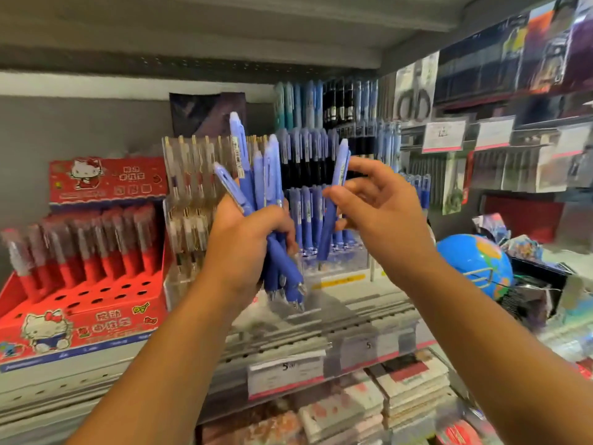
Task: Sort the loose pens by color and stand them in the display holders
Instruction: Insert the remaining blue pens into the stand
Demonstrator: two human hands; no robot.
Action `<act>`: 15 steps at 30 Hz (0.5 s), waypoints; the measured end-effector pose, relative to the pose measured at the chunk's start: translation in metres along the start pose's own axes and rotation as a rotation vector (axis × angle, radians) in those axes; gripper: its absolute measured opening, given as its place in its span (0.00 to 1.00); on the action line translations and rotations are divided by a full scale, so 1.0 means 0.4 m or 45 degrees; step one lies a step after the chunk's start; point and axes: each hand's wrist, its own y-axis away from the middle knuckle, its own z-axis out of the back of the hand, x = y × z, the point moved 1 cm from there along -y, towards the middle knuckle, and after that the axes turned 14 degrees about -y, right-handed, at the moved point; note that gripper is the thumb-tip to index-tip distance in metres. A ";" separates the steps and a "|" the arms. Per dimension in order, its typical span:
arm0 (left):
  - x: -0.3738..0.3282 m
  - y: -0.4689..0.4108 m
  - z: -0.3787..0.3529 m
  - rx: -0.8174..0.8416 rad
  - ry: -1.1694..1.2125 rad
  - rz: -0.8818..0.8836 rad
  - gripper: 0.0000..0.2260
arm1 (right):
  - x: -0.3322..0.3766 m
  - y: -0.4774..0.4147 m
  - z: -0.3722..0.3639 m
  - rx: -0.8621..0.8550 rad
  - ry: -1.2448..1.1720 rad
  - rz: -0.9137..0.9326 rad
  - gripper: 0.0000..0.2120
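Head view: grips a bundle of blue pens [271,187] in the left hand [244,242], fist curled tight round the barrels, clicker ends fanned upward and tips down, probably to keep one colour together as a ready supply. Pinches a single blue pen [335,194] between thumb and fingers of the right hand [385,207], tilted, lower end aimed toward the clear display holder [349,261] at the middle of the shelf [321,319], where other blue pens already stand upright; looks like lining up one pen for a slot. Holds both hands just in front of that holder, above the shelf's front edge. Cannot tell whether the single pen's tip touches the holder, nor which slots are free: hidden behind hands and bundle. Blurs badly toward the left end, around the red display box [80,303]; leaves the price labels unreadable.
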 end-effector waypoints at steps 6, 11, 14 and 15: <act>0.054 -0.043 -0.004 -0.151 -0.235 -0.026 0.08 | -0.124 -0.121 0.029 0.089 0.206 0.144 0.22; 0.078 -0.032 -0.018 -0.241 -0.348 0.005 0.08 | -0.199 -0.148 0.056 0.174 0.309 0.130 0.22; 0.090 -0.013 -0.036 -0.334 -0.417 0.046 0.07 | -0.211 -0.148 0.058 0.246 0.375 0.144 0.22; 0.092 -0.006 -0.043 -0.342 -0.438 0.048 0.04 | -0.214 -0.146 0.056 0.270 0.402 0.149 0.23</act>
